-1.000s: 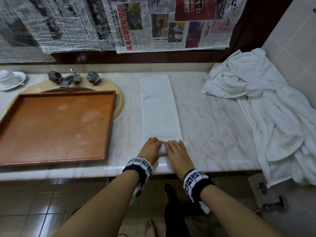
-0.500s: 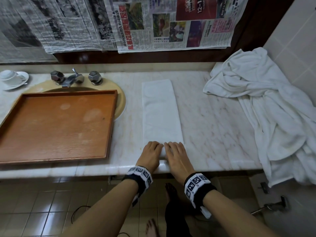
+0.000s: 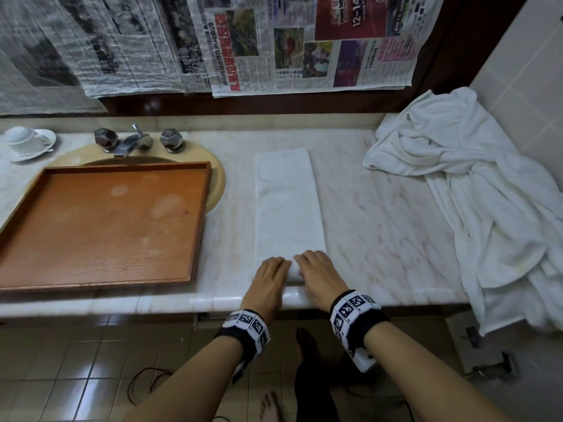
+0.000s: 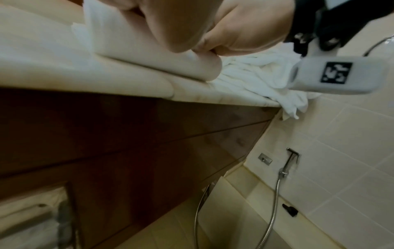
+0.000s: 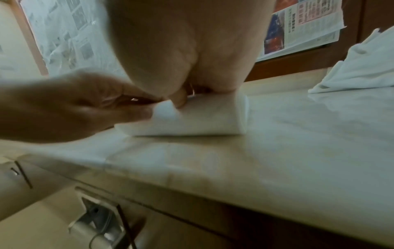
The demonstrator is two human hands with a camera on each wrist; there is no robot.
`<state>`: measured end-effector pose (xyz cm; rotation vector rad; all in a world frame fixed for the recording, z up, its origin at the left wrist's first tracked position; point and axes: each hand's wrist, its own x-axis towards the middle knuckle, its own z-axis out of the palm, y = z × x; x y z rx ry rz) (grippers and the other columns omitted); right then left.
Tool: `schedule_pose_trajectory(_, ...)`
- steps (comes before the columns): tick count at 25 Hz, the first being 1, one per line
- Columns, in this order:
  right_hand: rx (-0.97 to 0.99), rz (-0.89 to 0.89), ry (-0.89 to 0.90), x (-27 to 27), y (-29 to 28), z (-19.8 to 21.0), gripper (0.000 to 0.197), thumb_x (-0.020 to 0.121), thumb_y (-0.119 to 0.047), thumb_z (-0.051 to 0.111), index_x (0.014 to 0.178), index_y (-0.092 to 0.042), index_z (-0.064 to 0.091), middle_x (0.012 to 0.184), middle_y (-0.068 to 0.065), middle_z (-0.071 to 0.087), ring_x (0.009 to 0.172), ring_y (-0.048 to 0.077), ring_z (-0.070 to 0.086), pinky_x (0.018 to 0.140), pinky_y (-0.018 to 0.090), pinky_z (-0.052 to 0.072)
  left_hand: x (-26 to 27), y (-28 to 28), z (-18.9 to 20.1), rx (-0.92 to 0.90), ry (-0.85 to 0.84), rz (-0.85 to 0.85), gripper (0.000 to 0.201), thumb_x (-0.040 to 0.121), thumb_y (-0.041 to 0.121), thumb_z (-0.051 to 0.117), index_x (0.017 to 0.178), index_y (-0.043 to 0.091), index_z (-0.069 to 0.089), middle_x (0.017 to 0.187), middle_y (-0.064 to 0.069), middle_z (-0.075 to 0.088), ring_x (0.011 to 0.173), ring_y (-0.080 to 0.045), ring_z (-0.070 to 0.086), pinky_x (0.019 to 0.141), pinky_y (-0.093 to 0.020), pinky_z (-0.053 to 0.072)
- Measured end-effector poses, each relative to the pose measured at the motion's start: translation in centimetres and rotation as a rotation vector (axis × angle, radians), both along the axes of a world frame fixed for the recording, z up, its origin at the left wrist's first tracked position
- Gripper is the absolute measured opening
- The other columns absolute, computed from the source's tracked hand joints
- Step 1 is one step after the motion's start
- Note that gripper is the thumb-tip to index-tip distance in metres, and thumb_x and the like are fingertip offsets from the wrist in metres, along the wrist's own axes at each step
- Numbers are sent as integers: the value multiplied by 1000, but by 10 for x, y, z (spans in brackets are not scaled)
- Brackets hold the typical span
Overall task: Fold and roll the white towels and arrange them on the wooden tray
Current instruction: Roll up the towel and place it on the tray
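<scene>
A white towel [image 3: 286, 208], folded into a long narrow strip, lies on the marble counter and runs away from me. Its near end is turned up into a small roll [image 5: 202, 118]. My left hand [image 3: 272, 271] and right hand [image 3: 315, 266] sit side by side on that roll, with fingers curled over its top and thumbs behind it. The right wrist view shows my right thumb pressing into the roll and my left hand [image 5: 74, 107] pinching its left end. The wooden tray [image 3: 100, 226] lies to the left, over the sink, with nothing in it.
A loose heap of white towels [image 3: 487, 193] covers the counter's right end and hangs over its edge by the tiled wall. The faucet [image 3: 131, 143] and a cup on a saucer [image 3: 27, 141] stand behind the tray. Newspaper sheets hang on the back wall.
The towel's near end has curled up under my fingers into a small roll. Both hands have crept slightly forward along the strip.
</scene>
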<state>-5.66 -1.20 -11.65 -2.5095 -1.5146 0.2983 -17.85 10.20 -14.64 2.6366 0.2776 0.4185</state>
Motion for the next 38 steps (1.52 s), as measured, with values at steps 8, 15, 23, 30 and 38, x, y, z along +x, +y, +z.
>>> schedule_pose_trajectory(8, 2, -24, 10, 6, 11, 5, 47, 82, -7, 30, 119, -3, 59, 112, 13, 60, 104, 34, 57, 101, 44, 41, 24, 4, 14, -8, 83, 120, 40, 82, -6, 53, 121, -1, 58, 117, -18, 57, 108, -30, 49, 96, -35, 43)
schedule_pose_trajectory(15, 29, -101, -5, -5, 3, 2, 47, 80, 1, 57, 127, -5, 53, 122, 11, 54, 114, 31, 50, 109, 40, 32, 21, 12, 8, 2, 13, -5, 28, 81, 2, 47, 102, -2, 65, 99, -17, 62, 94, -28, 50, 84, -34, 46)
schedule_pose_trajectory(23, -76, -29, 43, 9, 15, 10, 40, 90, -6, 42, 129, -12, 52, 126, 6, 53, 118, 26, 47, 105, 34, 29, 15, 0, 14, 20, 20, 48, 34, 88, 15, 43, 111, -1, 62, 108, -17, 59, 101, -26, 45, 90, -32, 42)
schedule_pose_trajectory(30, 73, -78, -63, -11, 2, -5, 39, 77, -1, 53, 114, -4, 60, 110, 10, 59, 101, 30, 58, 99, 45, 46, 30, 15, 12, 35, 146, -4, 35, 68, -9, 63, 101, 0, 67, 98, -16, 61, 92, -32, 54, 81, -39, 50)
schedule_pose_trajectory(38, -71, -38, 20, 10, 20, 6, 41, 89, -4, 43, 128, -13, 51, 124, 5, 55, 116, 24, 48, 103, 33, 28, 13, -2, 6, 35, 34, 34, 47, 72, -7, 67, 118, -1, 59, 114, -17, 58, 106, -26, 44, 94, -33, 43)
